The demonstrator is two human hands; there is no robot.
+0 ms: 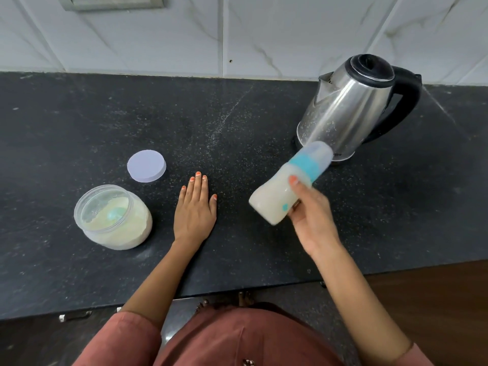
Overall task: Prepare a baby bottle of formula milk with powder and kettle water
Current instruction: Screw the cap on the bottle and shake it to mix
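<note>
My right hand [313,212] grips a baby bottle [274,196] filled with milky liquid, held above the counter and tilted so its capped top points up and right toward the kettle. The bottle has a blue collar and a clear cap and looks blurred. My left hand [195,207] lies flat, palm down, on the black counter [237,114] with fingers together, holding nothing. An open clear jar of formula powder [113,217] with a pale green scoop inside stands left of that hand. A steel kettle [351,107] with a black lid and handle stands at the back right.
The jar's pale lilac lid [146,166] lies flat behind the jar. A white marble-tiled wall [237,35] runs along the back of the counter. The counter's front edge is close to my body, with a wooden surface [435,299] at the lower right.
</note>
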